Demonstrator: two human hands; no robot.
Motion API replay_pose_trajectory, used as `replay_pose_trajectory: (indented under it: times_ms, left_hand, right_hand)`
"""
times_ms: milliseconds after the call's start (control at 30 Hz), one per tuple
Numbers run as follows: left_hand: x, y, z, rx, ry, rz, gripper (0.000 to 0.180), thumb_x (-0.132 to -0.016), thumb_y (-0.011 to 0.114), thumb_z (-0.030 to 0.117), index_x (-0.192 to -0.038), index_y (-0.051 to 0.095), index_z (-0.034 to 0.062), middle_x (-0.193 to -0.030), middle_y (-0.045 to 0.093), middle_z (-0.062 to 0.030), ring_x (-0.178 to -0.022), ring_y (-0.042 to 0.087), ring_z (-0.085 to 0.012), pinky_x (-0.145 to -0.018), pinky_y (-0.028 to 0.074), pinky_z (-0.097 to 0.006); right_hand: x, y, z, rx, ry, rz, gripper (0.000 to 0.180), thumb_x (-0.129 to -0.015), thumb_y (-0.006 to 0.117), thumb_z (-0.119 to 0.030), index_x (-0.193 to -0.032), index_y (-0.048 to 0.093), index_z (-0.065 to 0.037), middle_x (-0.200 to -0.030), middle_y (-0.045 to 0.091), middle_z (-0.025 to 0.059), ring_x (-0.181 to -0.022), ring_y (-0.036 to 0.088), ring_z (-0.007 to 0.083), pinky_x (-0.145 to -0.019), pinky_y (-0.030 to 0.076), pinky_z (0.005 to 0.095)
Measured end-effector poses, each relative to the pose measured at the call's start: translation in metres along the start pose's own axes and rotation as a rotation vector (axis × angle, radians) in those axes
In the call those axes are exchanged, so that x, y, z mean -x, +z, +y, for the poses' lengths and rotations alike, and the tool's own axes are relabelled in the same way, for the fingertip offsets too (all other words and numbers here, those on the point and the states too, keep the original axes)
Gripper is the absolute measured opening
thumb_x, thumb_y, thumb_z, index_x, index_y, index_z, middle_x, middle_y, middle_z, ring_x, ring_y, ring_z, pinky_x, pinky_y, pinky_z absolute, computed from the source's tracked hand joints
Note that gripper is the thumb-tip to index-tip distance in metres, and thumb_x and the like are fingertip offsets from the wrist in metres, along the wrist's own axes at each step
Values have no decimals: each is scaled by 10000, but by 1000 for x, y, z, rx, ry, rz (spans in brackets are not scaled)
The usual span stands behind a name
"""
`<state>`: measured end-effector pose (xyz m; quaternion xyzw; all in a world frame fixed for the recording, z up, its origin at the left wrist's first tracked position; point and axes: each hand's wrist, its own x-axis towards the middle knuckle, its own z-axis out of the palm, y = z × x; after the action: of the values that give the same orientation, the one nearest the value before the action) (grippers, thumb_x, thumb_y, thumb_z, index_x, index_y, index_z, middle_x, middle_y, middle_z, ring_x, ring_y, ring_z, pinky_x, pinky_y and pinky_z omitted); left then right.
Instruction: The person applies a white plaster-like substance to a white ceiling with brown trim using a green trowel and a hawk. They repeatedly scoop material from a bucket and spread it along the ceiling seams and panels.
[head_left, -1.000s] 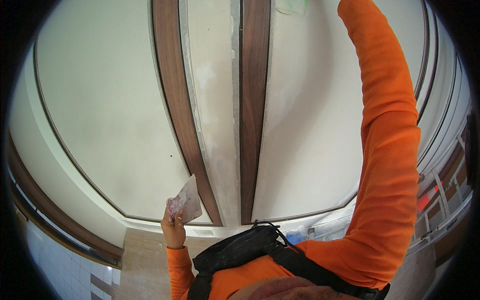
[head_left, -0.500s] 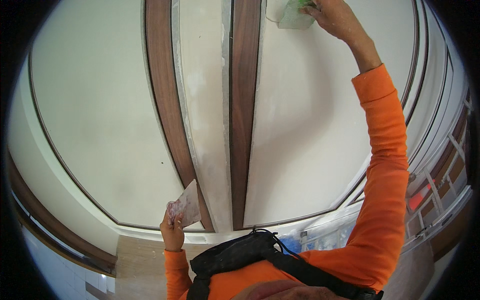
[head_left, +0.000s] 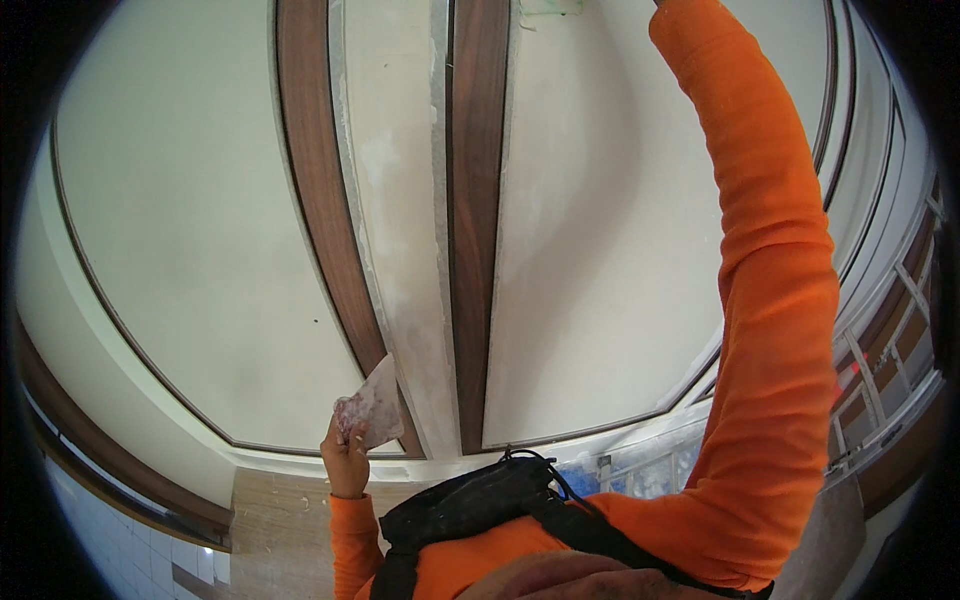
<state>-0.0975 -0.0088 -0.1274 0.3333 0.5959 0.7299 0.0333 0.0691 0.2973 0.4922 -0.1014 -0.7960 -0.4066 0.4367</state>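
Note:
My left hand (head_left: 346, 466) is closed around the lower corner of a flat, pale putty scraper (head_left: 379, 408). The scraper stands tilted up, with reddish-brown smears near the fingers, in front of the lower end of the left brown wood strip (head_left: 318, 170). My right arm (head_left: 775, 260), in an orange sleeve, reaches up past the top edge, so the right hand is out of sight. Just left of that cuff, the lower edge of a green-tinted scraper (head_left: 550, 7) shows against the cream panel (head_left: 585, 200).
Between the two wood strips runs a whitish, patchy band (head_left: 400, 200). A second cream panel (head_left: 190, 240) spans the left side. Metal ladder-like framing (head_left: 868, 385) stands at the right. A black strap pouch (head_left: 465, 500) hangs on my chest, above the tan floor (head_left: 280, 520).
My right arm has stretched further up, carrying the hand out of view and most of the green-tinted scraper with it. The left hand keeps hold of its scraper, nearly unmoved.

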Motion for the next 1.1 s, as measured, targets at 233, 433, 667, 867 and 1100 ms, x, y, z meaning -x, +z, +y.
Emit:
replay_pose_trajectory:
  times_ms: [233, 433, 667, 867, 1100]
  left_hand:
    - [-2, 0, -7, 4, 21, -10, 366, -905, 538, -83, -1271, 536, -82, -1036, 695, -143, -964, 632, -142, -828, 494, -271]
    - [2, -13, 2, -60, 19, 25, 351, -909, 536, -75, -1260, 547, -75, -1036, 698, -156, -970, 633, -145, -836, 493, -275]
    - [-1, 2, -4, 10, -48, -40, 343, -909, 549, -66, -1251, 551, -76, -1051, 697, -161, -972, 628, -141, -837, 490, -269]
    - [5, -1, 16, -179, 64, 2, 345, -909, 559, -51, -1253, 549, -80, -1045, 697, -169, -974, 633, -150, -841, 488, -273]
    - [3, -5, 9, -126, 26, -26, 356, -897, 539, -69, -1253, 545, -85, -1041, 695, -181, -977, 642, -165, -845, 488, -275]
  right_hand:
    - [18, -8, 45, -126, -10, 238, 306, -779, 654, -197, -995, 633, 19, -991, 665, 225, -942, 629, 393, -835, 492, 456]
    - [79, 15, -11, -301, 63, 82, 306, -794, 640, -220, -978, 612, 23, -969, 654, 253, -918, 632, 410, -814, 493, 466]
    - [35, -1, 16, 36, 80, 193, 280, -773, 630, -201, -941, 629, 22, -943, 657, 262, -924, 622, 441, -821, 489, 501]
    - [-10, 2, 44, 115, 28, 175, 271, -759, 624, -193, -929, 631, 18, -921, 660, 254, -906, 632, 426, -825, 497, 490]
    - [-21, -20, 67, -115, 16, 329, 321, -811, 641, -233, -1013, 646, 17, -1019, 676, 212, -922, 652, 347, -865, 507, 441]
